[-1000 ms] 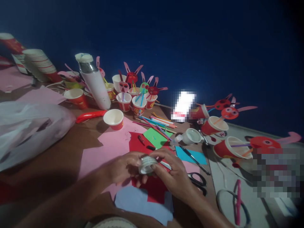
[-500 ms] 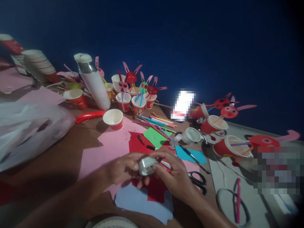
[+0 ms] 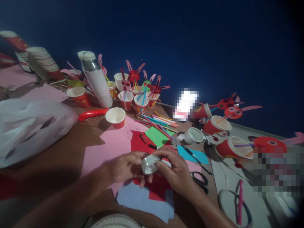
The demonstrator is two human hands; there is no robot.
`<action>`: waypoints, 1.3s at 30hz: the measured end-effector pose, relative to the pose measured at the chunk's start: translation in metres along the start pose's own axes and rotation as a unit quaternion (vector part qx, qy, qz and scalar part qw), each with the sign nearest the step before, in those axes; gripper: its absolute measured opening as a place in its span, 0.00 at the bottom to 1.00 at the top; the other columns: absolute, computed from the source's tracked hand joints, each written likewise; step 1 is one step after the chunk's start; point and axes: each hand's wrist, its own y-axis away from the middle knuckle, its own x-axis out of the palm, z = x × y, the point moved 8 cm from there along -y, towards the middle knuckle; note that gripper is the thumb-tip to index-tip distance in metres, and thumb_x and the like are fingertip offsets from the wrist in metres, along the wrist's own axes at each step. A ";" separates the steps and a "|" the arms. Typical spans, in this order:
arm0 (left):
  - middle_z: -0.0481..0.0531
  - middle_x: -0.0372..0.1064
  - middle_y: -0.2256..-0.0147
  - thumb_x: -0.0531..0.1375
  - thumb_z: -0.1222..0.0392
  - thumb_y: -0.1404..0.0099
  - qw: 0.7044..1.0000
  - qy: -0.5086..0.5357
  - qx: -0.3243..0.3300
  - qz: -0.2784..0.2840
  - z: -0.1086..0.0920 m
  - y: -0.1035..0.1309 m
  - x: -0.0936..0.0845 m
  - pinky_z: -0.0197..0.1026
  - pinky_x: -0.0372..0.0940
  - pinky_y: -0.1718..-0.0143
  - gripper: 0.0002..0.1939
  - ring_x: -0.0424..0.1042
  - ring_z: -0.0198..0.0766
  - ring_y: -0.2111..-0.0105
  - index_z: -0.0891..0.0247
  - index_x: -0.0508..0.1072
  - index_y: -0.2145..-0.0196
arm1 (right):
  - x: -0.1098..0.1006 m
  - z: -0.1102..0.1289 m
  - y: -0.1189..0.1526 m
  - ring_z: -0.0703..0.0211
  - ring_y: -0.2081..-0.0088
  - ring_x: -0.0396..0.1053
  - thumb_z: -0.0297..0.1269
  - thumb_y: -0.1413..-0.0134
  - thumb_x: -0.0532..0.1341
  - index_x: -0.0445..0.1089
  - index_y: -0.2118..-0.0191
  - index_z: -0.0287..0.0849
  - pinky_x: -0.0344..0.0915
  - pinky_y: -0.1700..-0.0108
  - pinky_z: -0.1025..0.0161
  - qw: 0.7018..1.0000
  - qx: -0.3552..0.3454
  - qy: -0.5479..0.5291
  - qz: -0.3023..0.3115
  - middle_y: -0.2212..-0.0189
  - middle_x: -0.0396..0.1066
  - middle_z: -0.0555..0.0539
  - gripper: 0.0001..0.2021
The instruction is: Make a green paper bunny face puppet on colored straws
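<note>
A roll of clear tape is held up over the papers, tilted so its hollow core shows. My right hand pinches its right side between thumb and fingers. My left hand is closed at its left edge, with some fingertips hidden behind the roll. Below the hands lie red paper and pale blue paper. Black-handled scissors rest just right of my right hand, their blades partly covered.
Pink paper spreads to the left beside a plastic bag. A white paper cup, pens and a white flask stand or lie farther back. Red cups with paper rabbit heads line the back and right.
The view has shifted slightly, so most things sit a little farther right. The tape roll is turned somewhat between my hands, and both hands stay on it.
</note>
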 end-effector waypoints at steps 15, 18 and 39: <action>0.61 0.73 0.73 0.53 0.67 0.56 1.000 -0.021 0.014 0.008 -0.001 -0.002 0.001 0.34 0.65 0.80 0.21 0.70 0.38 0.78 0.74 0.72 0.63 | 0.000 -0.014 0.001 0.61 0.66 0.69 0.32 0.44 0.58 0.69 0.59 0.45 0.66 0.63 0.65 0.998 0.041 -0.049 -0.013 0.65 0.71 0.49 0.07; 0.60 0.73 0.70 0.56 0.66 0.54 0.999 -0.026 0.027 0.021 -0.004 -0.001 0.006 0.35 0.67 0.77 0.22 0.72 0.41 0.72 0.73 0.71 0.59 | 0.000 -0.021 0.002 0.63 0.71 0.69 0.36 0.43 0.58 0.69 0.59 0.44 0.66 0.71 0.67 0.992 0.072 -0.099 -0.018 0.65 0.71 0.48 0.07; 0.53 0.67 0.55 0.66 0.63 0.48 0.860 -0.373 0.156 -0.313 -0.031 0.020 -0.012 0.41 0.62 0.54 0.28 0.67 0.43 0.54 0.59 0.63 0.50 | -0.020 0.029 0.005 0.57 0.64 0.67 0.26 0.45 0.59 0.71 0.59 0.45 0.62 0.62 0.57 0.980 -0.093 0.140 -0.110 0.67 0.70 0.46 0.10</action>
